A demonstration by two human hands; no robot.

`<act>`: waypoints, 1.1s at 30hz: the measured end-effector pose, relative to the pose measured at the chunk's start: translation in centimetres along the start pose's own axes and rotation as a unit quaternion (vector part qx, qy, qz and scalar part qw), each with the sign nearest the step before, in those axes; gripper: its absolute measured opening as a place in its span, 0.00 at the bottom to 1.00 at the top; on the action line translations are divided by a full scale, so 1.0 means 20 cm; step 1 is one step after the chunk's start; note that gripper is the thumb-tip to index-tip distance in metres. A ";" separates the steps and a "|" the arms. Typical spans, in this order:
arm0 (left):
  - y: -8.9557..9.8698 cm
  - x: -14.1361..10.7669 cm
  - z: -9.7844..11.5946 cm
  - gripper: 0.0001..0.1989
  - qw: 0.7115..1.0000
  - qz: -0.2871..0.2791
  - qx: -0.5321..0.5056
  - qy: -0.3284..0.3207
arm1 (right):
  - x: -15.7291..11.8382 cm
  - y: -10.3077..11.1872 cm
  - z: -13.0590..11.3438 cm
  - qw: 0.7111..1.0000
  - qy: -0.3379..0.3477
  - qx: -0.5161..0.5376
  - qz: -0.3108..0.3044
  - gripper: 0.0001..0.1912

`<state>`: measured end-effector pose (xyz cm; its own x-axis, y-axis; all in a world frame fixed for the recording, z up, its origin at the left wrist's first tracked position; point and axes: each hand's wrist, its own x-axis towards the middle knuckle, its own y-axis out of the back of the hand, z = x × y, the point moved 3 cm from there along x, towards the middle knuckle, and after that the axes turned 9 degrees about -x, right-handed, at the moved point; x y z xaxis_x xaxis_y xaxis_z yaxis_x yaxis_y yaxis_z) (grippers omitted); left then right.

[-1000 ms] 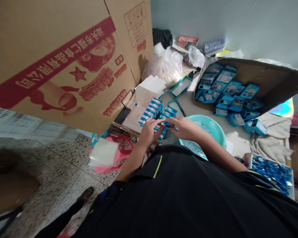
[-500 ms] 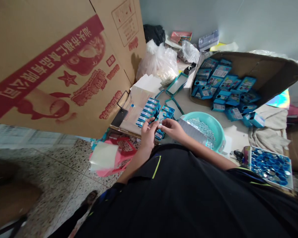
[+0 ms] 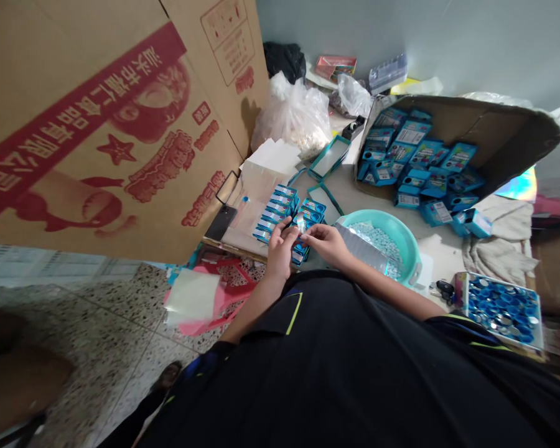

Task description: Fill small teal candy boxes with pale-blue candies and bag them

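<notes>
My left hand [image 3: 280,249] and my right hand [image 3: 325,242] meet fingertip to fingertip over rows of small blue boxes [image 3: 275,211]. Between them is a small clear strip [image 3: 300,221], which rises from the fingers of my left hand. The fingers of my right hand are pinched close beside it, and what they hold is too small to make out. More blue boxes with round holes [image 3: 313,210] stand just beyond my fingers. To the right of my right hand sits a turquoise basin [image 3: 413,249] of small pale pieces, with a clear plastic tray [image 3: 361,249] lying across its edge.
A tilted carton [image 3: 508,134] holds many blue boxes at the right. A box of blue caps [image 3: 504,311] and keys [image 3: 444,290] lie nearer. A large cardboard carton [image 3: 84,124] stands at left, beside a dark phone [image 3: 222,221]. Plastic bags [image 3: 294,118] lie behind.
The view has shifted slightly. My hands stay together over the boxes, and the clear strip between them now looks shorter and more tilted.
</notes>
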<state>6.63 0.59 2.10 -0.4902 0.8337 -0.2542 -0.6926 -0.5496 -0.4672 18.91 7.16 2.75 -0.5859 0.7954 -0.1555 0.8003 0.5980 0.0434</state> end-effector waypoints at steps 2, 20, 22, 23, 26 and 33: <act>0.02 0.03 0.00 0.31 1.000 -0.001 0.011 0.019 | -0.01 0.00 0.00 0.997 0.013 -0.076 -0.024 0.22; 0.18 0.15 -0.03 0.09 0.730 -0.180 0.619 -0.228 | 0.03 0.05 0.38 0.977 -0.053 -0.195 -0.062 0.20; 0.19 0.16 -0.04 0.09 0.729 -0.171 0.622 -0.228 | 0.03 0.03 0.41 0.984 -0.039 -0.172 -0.036 0.20; 0.19 0.17 -0.05 0.08 0.732 -0.166 0.620 -0.227 | 0.03 0.03 0.42 0.987 -0.033 -0.153 -0.026 0.22; 0.20 0.19 -0.05 0.10 0.746 -0.144 0.612 -0.217 | 0.03 0.03 0.43 0.995 -0.029 -0.095 -0.010 0.31; 0.21 0.18 -0.04 0.11 0.705 -0.175 0.638 -0.256 | -0.01 0.02 0.39 0.995 0.005 -0.101 0.009 0.22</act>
<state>2.35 1.42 -1.42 -0.0727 0.9812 0.1786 -0.5715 -0.1878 0.7988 20.35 6.53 -4.82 -0.5742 0.8061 -0.1433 0.7692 0.5911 0.2427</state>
